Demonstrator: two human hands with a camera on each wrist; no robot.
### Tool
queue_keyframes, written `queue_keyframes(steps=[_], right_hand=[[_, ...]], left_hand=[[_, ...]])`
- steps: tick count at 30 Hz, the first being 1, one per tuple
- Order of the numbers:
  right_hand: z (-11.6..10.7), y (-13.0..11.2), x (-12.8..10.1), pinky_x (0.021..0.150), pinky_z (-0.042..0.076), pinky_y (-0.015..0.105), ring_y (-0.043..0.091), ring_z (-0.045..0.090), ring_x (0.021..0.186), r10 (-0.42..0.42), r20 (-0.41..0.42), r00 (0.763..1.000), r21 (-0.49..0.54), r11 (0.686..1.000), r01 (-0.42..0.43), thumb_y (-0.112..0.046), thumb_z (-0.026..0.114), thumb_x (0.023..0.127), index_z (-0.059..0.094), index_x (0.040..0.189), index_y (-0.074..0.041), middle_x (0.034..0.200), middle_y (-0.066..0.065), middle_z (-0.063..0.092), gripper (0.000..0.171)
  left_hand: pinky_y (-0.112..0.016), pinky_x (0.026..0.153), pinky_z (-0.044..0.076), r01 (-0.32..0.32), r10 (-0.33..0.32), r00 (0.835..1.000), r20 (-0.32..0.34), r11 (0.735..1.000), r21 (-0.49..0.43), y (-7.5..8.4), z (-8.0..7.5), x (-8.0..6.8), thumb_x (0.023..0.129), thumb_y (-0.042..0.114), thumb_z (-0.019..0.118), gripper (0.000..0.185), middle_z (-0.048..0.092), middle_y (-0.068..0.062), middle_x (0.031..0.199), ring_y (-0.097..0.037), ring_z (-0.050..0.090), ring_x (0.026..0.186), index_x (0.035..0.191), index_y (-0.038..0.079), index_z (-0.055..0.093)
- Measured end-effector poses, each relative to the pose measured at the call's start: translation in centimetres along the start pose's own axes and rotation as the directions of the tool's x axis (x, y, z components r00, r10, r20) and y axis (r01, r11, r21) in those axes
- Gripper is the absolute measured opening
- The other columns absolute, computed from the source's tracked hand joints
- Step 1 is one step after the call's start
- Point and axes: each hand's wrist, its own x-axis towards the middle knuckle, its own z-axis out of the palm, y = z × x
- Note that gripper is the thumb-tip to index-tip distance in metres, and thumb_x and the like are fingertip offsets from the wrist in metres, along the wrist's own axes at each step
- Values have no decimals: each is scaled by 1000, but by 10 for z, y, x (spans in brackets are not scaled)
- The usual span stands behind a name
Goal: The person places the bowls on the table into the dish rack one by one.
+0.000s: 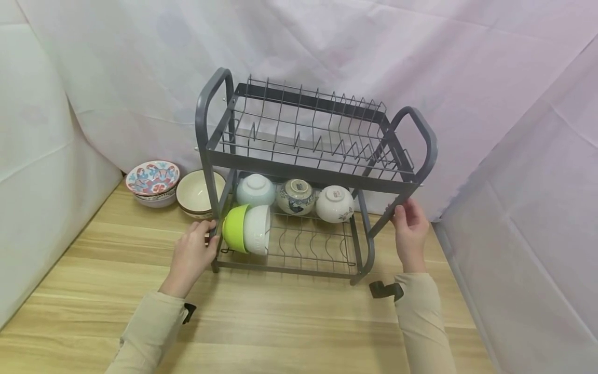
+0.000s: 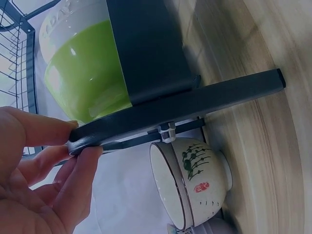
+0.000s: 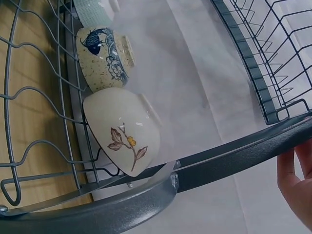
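Note:
A dark grey two-tier dish rack (image 1: 289,174) stands on the wooden table. With thumb and fingers, my left hand (image 1: 192,252) pinches its left front post, plain in the left wrist view. My right hand (image 1: 411,231) holds the right post below the upper tier; only some fingers (image 3: 287,170) show in the right wrist view. On the lower tier, a green bowl (image 1: 235,228) and a white bowl (image 1: 256,230) stand on edge at the left. Behind them, a pale blue bowl (image 1: 255,190), a blue-patterned bowl (image 1: 296,197) and a white flowered bowl (image 1: 335,204) sit upside down.
Left of the rack, a stack of bowls with a colourful patterned one (image 1: 153,178) on top stands beside cream bowls (image 1: 196,192). White cloth (image 1: 299,36) hangs behind and on both sides. Tall handles (image 1: 212,104) rise at the rack's ends.

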Motion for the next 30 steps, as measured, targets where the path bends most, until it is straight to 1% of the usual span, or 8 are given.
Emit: queue_keyframes(steps=[4, 8, 12, 15, 22, 24, 27, 30], right_hand=[[0, 0, 0, 75, 52, 21, 14, 62, 82, 21, -9, 1000, -5, 1000, -21, -3, 52, 90, 61, 100, -12, 85, 4, 60, 16], [1, 1, -1, 76, 52, 22, 15, 62, 84, 49, -17, 999, -4, 999, -49, -5, 52, 90, 60, 100, -9, 86, 4, 59, 14], [1, 1, -2, 77, 51, 21, 14, 61, 85, 59, -20, 998, -17, 998, -59, -7, 52, 91, 59, 103, -5, 88, 3, 59, 14], [1, 1, -2, 78, 51, 21, 15, 61, 86, 59, -14, 998, -18, 998, -59, -8, 52, 91, 59, 104, -7, 90, 2, 59, 15], [-1, 1, -1, 77, 51, 20, 14, 61, 85, 44, 8, 999, -32, 999, -44, -8, 52, 91, 61, 102, -15, 89, 1, 60, 15], [0, 0, -1, 76, 51, 20, 13, 61, 85, 43, 12, 999, -34, 999, -42, -8, 52, 91, 61, 101, -15, 88, 2, 60, 15], [0, 0, -1, 77, 51, 19, 12, 60, 84, 49, 6, 999, -38, 998, -49, -8, 51, 91, 60, 100, -16, 88, 5, 59, 15], [1, -1, -2, 78, 51, 19, 12, 60, 84, 60, 0, 998, -43, 997, -60, -9, 51, 91, 60, 100, -16, 88, 8, 58, 14]], left_hand=[[-49, 64, 51, -15, 16, 1000, 12, 999, -34, -3, -1, 1, 78, -1, 62, 24, 58, -26, 97, -35, 64, 76, 102, -8, 58], [-44, 68, 53, -15, 21, 998, 55, 994, -108, -8, -5, -1, 81, -1, 58, 27, 57, -26, 99, -36, 63, 81, 107, -8, 56], [-47, 74, 52, 41, -14, 991, 137, 979, -199, -14, -12, 1, 88, 4, 50, 29, 56, -27, 110, -40, 60, 90, 115, -7, 53], [-51, 79, 49, 89, -51, 985, 165, 969, -230, -19, -18, 7, 92, 10, 46, 33, 54, -28, 115, -44, 56, 98, 120, -8, 48], [-55, 84, 41, 163, -161, 987, 30, 978, -132, -48, -19, 39, 90, 17, 49, 45, 49, -35, 108, -46, 49, 99, 120, -17, 42], [-57, 87, 37, 219, -219, 976, 10, 971, -99, -60, -18, 50, 89, 18, 49, 48, 47, -37, 108, -48, 45, 100, 118, -20, 41], [-58, 92, 33, 319, -319, 948, 20, 945, -72, -76, -15, 63, 89, 22, 47, 53, 44, -40, 111, -51, 40, 107, 118, -22, 38], [-58, 93, 33, 382, -380, 924, 43, 922, -57, -88, -12, 70, 90, 26, 44, 56, 43, -41, 112, -52, 38, 110, 118, -22, 37]])
